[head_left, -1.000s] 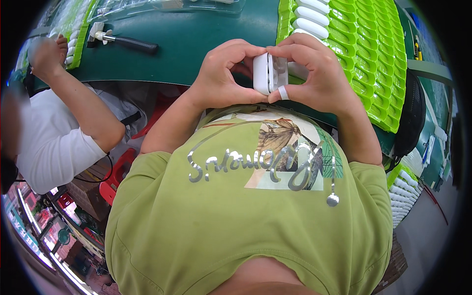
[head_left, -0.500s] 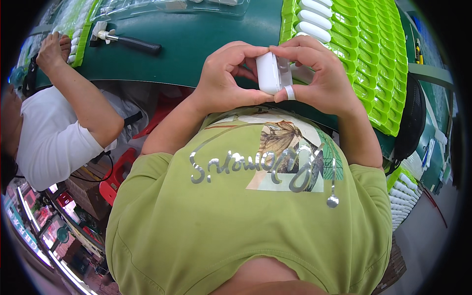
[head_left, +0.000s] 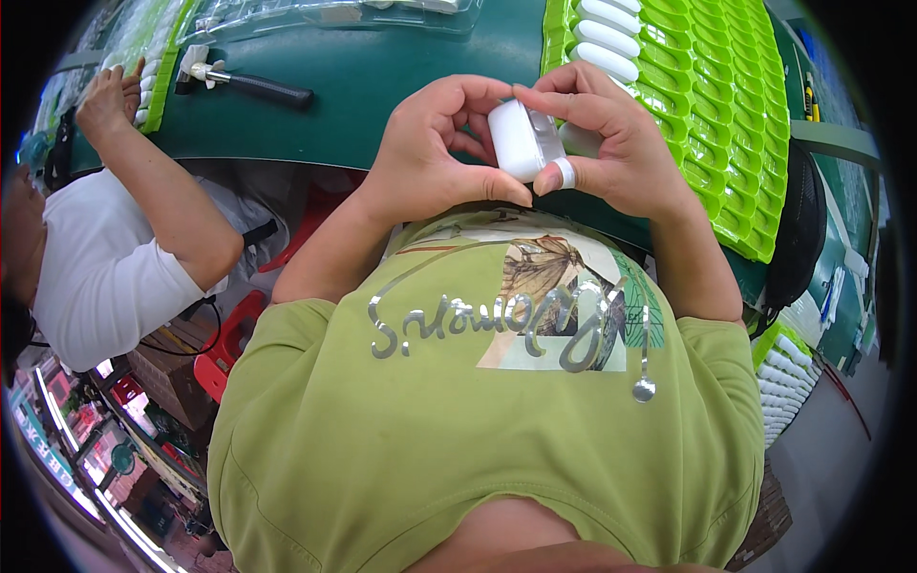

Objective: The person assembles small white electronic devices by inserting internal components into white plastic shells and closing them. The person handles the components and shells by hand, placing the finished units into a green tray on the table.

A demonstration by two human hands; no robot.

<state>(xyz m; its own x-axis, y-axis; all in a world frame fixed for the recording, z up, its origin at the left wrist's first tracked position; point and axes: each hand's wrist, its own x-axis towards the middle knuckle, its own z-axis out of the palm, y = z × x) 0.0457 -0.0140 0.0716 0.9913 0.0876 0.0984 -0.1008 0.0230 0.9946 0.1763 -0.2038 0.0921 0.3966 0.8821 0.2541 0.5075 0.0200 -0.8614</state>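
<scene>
Between my two hands is a small white earphone case point(head_left: 514, 143), rounded and glossy, with its lid side swung partly apart toward the right. My left hand point(head_left: 430, 143) curls round its left side, the index fingertip at the top corner and the thumb along the lower edge. From the other side my right hand point(head_left: 626, 143) grips it, index finger on top and thumb at the bottom. A white band point(head_left: 565, 173) wraps the right thumb. The inside of the case is mostly hidden by my fingers.
A bright green moulded tray point(head_left: 712, 124) with several white cases point(head_left: 607, 46) in its left column lies at the far right. On the green table point(head_left: 382, 57) is a black-handled hammer point(head_left: 258, 86). A co-worker in a white sleeve point(head_left: 124, 258) sits at left. A black bag point(head_left: 800, 239) hangs at right.
The case has tilted, its top leaning left, and the gap on its right side looks wider. My left thumb has moved slightly down from the case's lower edge.
</scene>
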